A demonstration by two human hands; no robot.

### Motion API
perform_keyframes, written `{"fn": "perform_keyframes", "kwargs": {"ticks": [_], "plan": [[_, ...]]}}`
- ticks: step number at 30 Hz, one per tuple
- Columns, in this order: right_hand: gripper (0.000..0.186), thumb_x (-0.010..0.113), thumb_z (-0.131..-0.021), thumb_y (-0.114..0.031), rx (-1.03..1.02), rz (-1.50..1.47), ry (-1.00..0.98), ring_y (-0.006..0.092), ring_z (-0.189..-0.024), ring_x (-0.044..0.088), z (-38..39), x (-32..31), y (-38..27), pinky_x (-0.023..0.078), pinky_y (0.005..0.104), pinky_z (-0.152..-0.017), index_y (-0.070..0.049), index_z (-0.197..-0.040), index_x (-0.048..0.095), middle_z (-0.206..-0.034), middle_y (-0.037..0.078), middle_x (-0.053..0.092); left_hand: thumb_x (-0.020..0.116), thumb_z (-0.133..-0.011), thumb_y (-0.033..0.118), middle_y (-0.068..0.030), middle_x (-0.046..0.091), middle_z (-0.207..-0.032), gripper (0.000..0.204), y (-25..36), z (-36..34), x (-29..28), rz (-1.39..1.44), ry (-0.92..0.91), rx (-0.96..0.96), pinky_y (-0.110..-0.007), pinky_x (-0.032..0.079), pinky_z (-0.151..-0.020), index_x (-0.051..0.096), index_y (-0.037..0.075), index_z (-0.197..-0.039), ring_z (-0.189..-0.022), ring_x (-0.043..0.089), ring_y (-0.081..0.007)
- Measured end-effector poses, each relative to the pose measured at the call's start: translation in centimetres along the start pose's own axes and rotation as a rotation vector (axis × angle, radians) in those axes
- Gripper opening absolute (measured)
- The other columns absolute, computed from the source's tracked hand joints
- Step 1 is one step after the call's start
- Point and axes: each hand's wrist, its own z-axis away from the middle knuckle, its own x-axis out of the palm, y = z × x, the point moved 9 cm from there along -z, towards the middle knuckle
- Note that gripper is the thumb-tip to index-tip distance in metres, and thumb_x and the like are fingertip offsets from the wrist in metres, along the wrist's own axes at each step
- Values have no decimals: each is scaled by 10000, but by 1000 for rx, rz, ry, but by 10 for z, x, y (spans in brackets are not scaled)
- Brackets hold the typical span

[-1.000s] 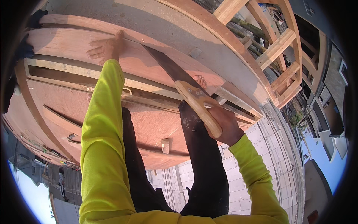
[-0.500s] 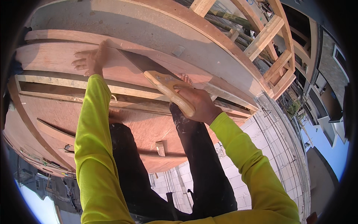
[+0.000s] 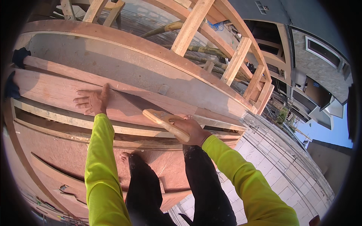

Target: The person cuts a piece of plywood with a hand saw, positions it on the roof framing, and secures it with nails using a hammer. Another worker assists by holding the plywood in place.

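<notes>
My left hand [image 3: 91, 100] lies flat with fingers spread on a long reddish plywood strip [image 3: 49, 87], its thumb raised beside the far end of a handsaw blade. My right hand [image 3: 192, 130] is wrapped round the pale wooden handle of the handsaw [image 3: 163, 121]. The saw's dark blade slants across the strip, pointing away and to the left toward my left thumb. Its tip meets the strip near the farther long edge; how deep it sits I cannot tell. A second narrow strip [image 3: 64, 68] runs along the far side.
Timber battens [image 3: 68, 116] lie beneath the strip, above a curved plywood surface [image 3: 45, 141]. A curved wooden frame [image 3: 188, 30] stands beyond. Dark cloth-like shapes [image 3: 21, 57] touch the strips' left ends. Pale block wall [image 3: 264, 162] and thin rods are at the right.
My view has tilted, so the strips and hands sit lower in the picture. The saw handle has come slightly closer to my left hand, which stays on the strip.
</notes>
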Motion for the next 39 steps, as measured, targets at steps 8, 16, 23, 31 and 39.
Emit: {"fn": "perform_keyframes", "kwargs": {"ticks": [8,16,23,31,39], "plan": [[547,752,-747,-206,-55,7,3,354,-987,686,-5,1,-11,477,458,-854,-157,-1276,622,-1264,108,673,716,-702,780,-372,-254,-1578,1454,-4,-3,-12,39,45,41,-786,32,-1095,-197,57,-1572,-1468,-206,-568],[376,723,-821,-208,-121,-19,14,384,-923,687,1,-24,-37,515,493,-812,-70,-1158,632,-1114,174,696,667,-775,748,-354,-227,-1598,1355,-5,15,3,147,120,-205,-808,76,-1070,-171,49,-1580,-1493,-179,-535],[345,753,-754,-108,-105,-161,-61,361,-765,662,86,-75,-63,561,437,-694,-35,-1074,648,-892,146,665,665,-789,726,-367,-229,-1590,1346,-9,14,-3,98,127,-268,-805,90,-1075,-163,9,-1572,-1487,-187,-542],[232,749,-745,-78,-22,-145,-68,345,-713,640,38,-52,-37,511,431,-619,-32,-930,617,-799,132,633,704,-800,663,-402,-247,-1561,1368,16,27,1,60,-16,-220,-773,101,-1107,-213,-36,-1538,-1473,-188,-566],[120,721,-741,2,-83,32,-109,344,-654,688,149,-124,-68,563,395,-573,-18,-832,645,-759,154,671,710,-791,655,-424,-268,-1538,1375,5,25,-15,88,45,-212,-765,116,-1103,-201,-62,-1531,-1446,-224,-593]]}}
